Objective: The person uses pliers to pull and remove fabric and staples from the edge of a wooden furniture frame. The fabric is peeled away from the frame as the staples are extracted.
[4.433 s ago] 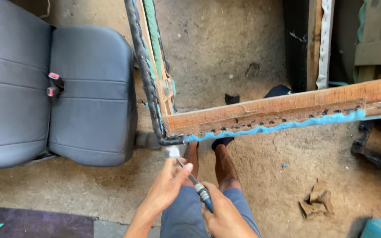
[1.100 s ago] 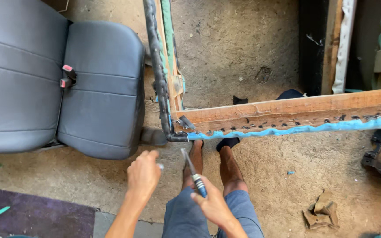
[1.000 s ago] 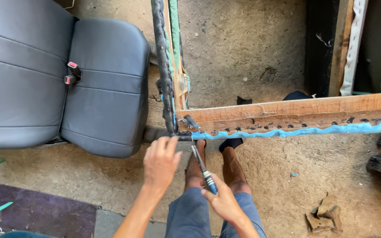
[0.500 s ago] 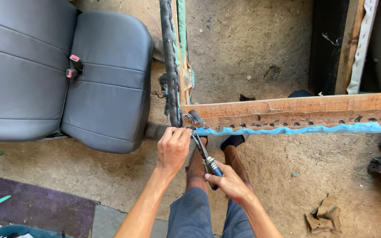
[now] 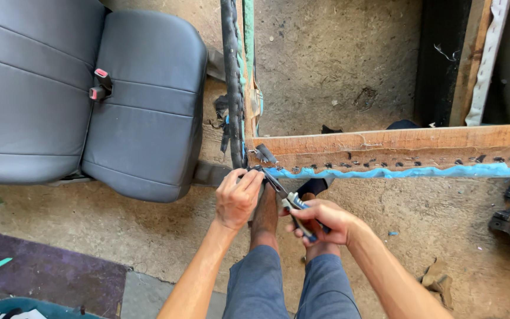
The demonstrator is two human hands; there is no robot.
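A wooden frame [image 5: 396, 147] with a loose blue trim [image 5: 420, 172] along its near edge lies on a dirt floor [image 5: 337, 65], seen from above; its near-left corner is the landmark here. Left of that corner sits a grey vehicle seat [image 5: 90, 100]. The frame looks heavy and rigid, likely awkward to shift, while the trim looks soft and floppy and probably tears if pulled hard; it seems best gripped close to the corner where it is fastened. Just below the corner, the left hand [image 5: 237, 198] curls its fingers against the frame's edge, apparently pinching material there. Right of it, the right hand [image 5: 320, 221] is clenched around the handles of pliers [image 5: 287, 204], whose tips point up and left to the corner. Both forearms reach forward over the person's knees [image 5: 290, 283].
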